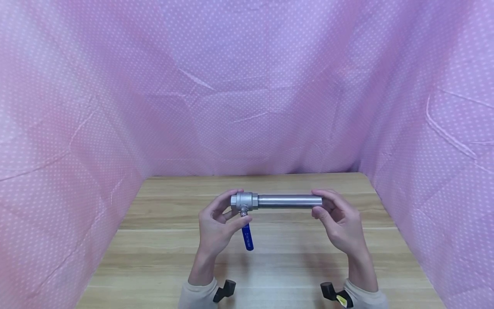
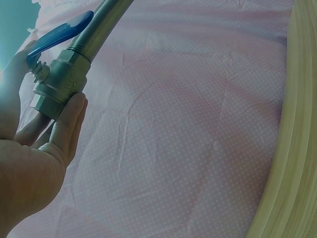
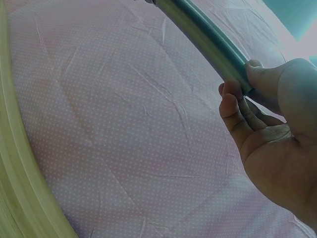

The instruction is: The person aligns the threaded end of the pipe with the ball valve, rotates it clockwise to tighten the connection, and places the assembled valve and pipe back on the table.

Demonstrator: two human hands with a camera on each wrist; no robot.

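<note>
A silver ball valve (image 1: 245, 201) is joined to one end of a smooth metal pipe (image 1: 289, 201), held level above the table in the head view. My left hand (image 1: 214, 228) grips the valve body, its thumb by the base of the blue lever handle (image 1: 248, 238), which points toward me. In the left wrist view, fingers curl round the hex end of the valve (image 2: 59, 87), and threads show where the pipe (image 2: 101, 29) enters. My right hand (image 1: 342, 222) pinches the free end of the pipe between thumb and fingers, as the right wrist view also shows on the pipe (image 3: 208, 42).
The wood-grain table (image 1: 162, 240) lies under both hands. Pink cloth with white dots (image 1: 251, 86) hangs at the back and along both sides. Black wrist mounts (image 1: 224, 291) sit at the sleeves.
</note>
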